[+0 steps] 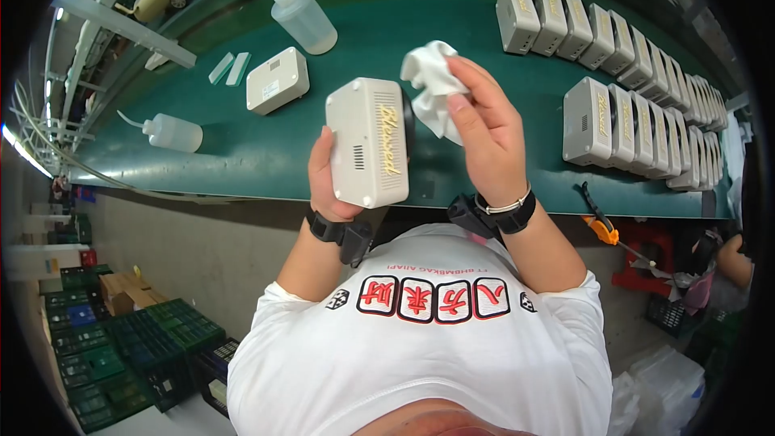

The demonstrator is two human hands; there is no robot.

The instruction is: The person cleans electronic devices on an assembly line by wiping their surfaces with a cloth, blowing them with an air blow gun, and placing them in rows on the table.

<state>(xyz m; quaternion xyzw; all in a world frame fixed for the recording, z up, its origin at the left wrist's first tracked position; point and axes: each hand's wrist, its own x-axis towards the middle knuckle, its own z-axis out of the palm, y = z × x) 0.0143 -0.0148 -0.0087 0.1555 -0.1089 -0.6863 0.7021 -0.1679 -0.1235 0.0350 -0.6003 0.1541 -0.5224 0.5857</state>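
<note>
My left hand [327, 178] is closed around a light grey plastic box [349, 141] with slotted vents and gold script lettering on its side. The box is tilted up above the front edge of the green table, and a dark part shows behind its right side. Just to the right, my right hand [492, 129] pinches a crumpled white cloth [436, 81] between thumb and fingers. The cloth hangs beside the box, apart from its lettered side. Another grey box [278, 81] lies flat on the table, to the left and farther back.
Two squeeze bottles [305, 23] [173, 132] are on the left of the green table [379, 40], near two pale green strips [230, 69]. Rows of similar boxes [589, 121] stand at right. An orange clamp [603, 230] sits on the front edge. Crates [153, 339] are stacked on the floor.
</note>
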